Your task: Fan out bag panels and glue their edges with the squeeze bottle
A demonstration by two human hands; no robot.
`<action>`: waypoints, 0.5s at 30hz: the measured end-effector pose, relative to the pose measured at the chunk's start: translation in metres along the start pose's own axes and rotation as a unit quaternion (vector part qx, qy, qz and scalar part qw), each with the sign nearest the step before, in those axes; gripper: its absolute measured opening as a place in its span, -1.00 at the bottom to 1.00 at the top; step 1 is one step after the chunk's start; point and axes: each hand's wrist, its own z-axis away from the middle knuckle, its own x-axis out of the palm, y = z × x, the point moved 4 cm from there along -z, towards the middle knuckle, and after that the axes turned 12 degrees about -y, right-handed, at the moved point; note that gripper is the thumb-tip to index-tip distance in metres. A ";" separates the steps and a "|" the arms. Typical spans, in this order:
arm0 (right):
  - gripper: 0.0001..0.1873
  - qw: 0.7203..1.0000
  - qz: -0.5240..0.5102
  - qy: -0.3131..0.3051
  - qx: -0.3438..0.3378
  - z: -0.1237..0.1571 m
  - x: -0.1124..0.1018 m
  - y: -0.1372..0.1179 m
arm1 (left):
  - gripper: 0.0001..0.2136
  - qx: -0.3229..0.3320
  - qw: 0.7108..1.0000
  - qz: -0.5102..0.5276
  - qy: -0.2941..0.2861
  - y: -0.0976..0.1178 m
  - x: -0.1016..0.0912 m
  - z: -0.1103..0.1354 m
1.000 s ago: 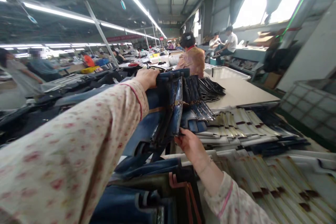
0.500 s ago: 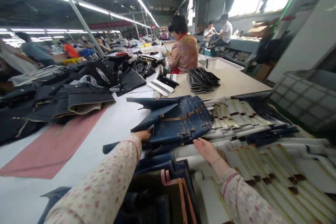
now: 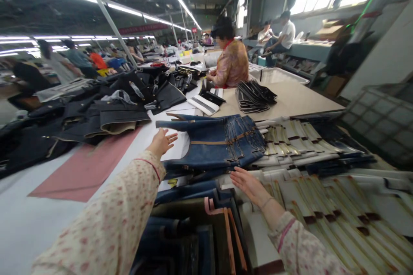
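A stack of dark blue leather pieces (image 3: 213, 144) lies flat on the white table (image 3: 38, 219), tan strips and a fringe of straps at its right. My left hand (image 3: 162, 142) hovers open just left of the stack, fingers spread, holding nothing. My right hand (image 3: 248, 184) lies flat and open at the stack's near edge, on rows of white and dark strips (image 3: 322, 206). Both arms wear floral sleeves.
Near me are more blue pieces and pink-edged parts (image 3: 206, 223). A pink sheet (image 3: 85, 167) and heaps of black leather (image 3: 106, 111) lie to the left. A black stack (image 3: 254, 96) sits on the beige table (image 3: 300, 103). A seated person (image 3: 230, 62) works beyond; a grey crate (image 3: 383, 120) stands right.
The blue stack, held upright a second ago, now lies flat on the table. My left hand has let go and lifted off to the left; my right hand slid to the near edge.
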 end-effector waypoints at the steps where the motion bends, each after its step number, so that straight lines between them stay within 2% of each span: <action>1: -0.72 1.000 0.006 -0.003 0.000 0.004 0.003 0.000 | -0.36 0.014 1.000 0.019 0.020 0.007 -0.007 0.006; 4: -0.78 1.000 0.026 -0.013 0.010 0.021 0.005 -0.004 | -0.33 0.037 0.998 0.035 0.042 0.013 -0.016 0.038; 7: -0.80 0.997 0.064 -0.030 0.026 0.047 -0.003 -0.010 | -0.33 0.031 0.999 0.020 0.007 0.001 -0.013 0.093; 11: -0.71 0.992 0.112 -0.036 0.047 0.085 -0.030 -0.018 | -0.38 0.041 0.997 -0.051 -0.031 -0.023 -0.022 0.197; 13: -0.66 0.987 0.143 -0.014 0.078 0.102 -0.049 -0.017 | -0.36 0.042 0.994 -0.098 -0.017 -0.036 -0.034 0.254; 15: -0.61 0.975 0.202 -0.007 0.091 0.115 -0.068 -0.015 | -0.36 0.023 0.993 -0.110 0.025 -0.053 -0.046 0.309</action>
